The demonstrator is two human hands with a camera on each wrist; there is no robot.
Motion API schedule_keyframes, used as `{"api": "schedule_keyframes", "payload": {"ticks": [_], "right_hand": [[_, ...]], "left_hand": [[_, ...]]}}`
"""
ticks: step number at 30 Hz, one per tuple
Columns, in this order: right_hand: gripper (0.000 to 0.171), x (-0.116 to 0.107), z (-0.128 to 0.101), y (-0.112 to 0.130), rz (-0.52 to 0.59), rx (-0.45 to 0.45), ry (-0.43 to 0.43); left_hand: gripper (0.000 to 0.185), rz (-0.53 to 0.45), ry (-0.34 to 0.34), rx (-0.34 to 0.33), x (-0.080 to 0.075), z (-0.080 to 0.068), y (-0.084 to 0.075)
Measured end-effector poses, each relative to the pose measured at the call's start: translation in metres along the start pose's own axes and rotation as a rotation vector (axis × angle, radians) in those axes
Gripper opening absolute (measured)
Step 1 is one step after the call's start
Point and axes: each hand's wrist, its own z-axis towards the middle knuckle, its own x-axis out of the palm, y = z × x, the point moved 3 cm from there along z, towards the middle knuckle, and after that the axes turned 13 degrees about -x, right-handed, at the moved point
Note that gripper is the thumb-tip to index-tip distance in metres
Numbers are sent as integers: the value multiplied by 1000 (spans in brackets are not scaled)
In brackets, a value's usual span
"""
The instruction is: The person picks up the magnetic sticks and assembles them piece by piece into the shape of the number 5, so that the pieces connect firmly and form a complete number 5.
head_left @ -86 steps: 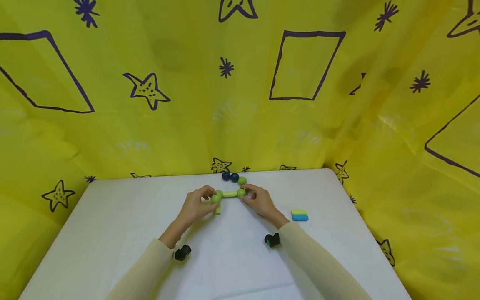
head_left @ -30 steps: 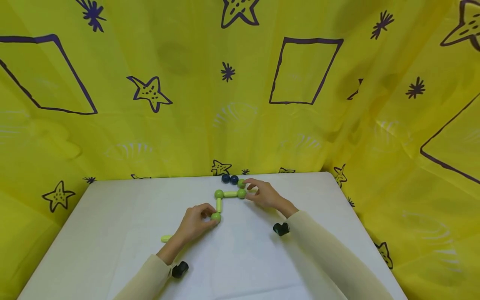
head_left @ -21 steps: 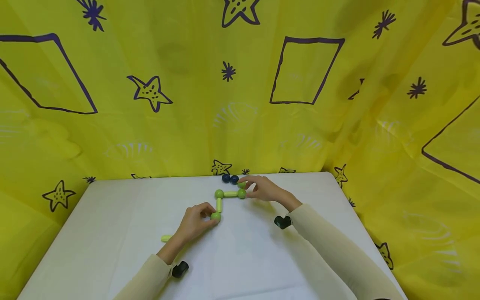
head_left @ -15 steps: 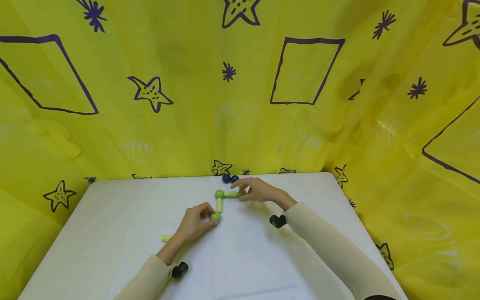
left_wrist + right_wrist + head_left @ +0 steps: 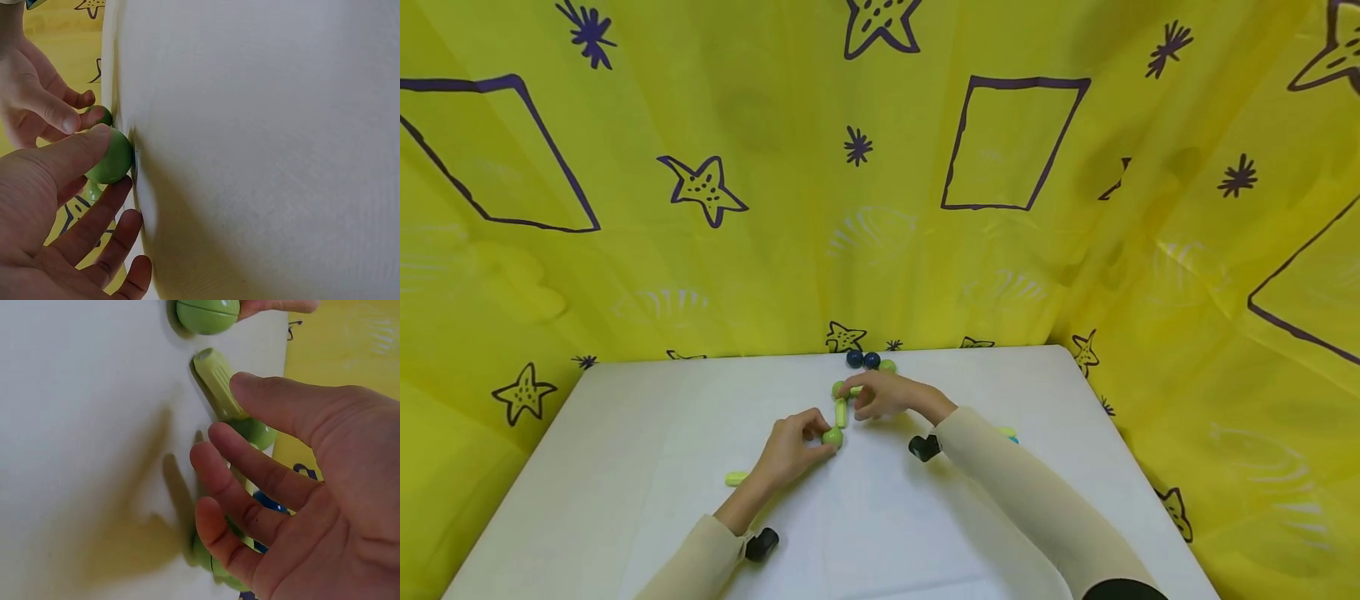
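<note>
text: none could be read | labels, brands: none could be read | numbers: none could be read | signs: cloth (image 5: pixel 790 250) carried only drawn marks; head view showed asterisk-like bursts (image 5: pixel 858 146) at 12, 2 and 10 o'clock, dotted stars (image 5: pixel 882 21) at 12, 10 and between 8 and 9

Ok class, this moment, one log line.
left hand: pinches glossy green ball; right hand: near pale green grooved rod, contact unclear; two glossy navy balls: adjacent
</note>
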Motion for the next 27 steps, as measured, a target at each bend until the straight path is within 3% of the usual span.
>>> {"api": "schedule_keyframes", "payload": {"ticks": [5,10,27], "right_hand": [[40,8,8,2,-57,17,5],[36,15,11,4,-111,35,-12],[27,25,18,3,-166,20,-61]], "left_hand": [[21,-13,4,21,1,-1,0],[21,-10,18,-7,1,-1,0],[21,-10,28,-18,0,-2,-1]]}}
